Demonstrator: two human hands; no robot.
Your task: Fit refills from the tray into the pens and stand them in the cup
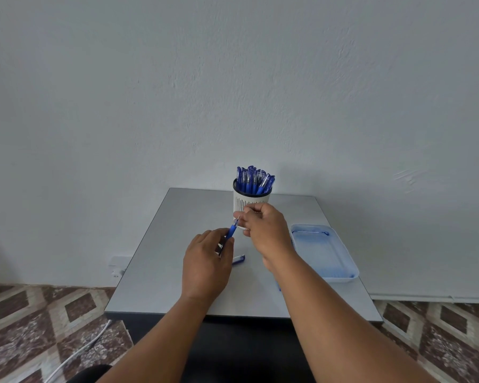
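Left hand [206, 262] grips a blue pen [231, 234], tip raised; right hand [263, 226] pinches at that tip, its catch too small to identify.

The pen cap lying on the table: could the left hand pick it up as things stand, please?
Probably not at once: the pen cap lies bare just right of the left hand, but its fingers already hold a pen.

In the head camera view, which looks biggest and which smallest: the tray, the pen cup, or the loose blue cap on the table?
1. The tray looks largest, though it lies nearer the camera than the cup.
2. The pen cup, partly hidden by the right hand.
3. The loose blue cap, clearly smallest.
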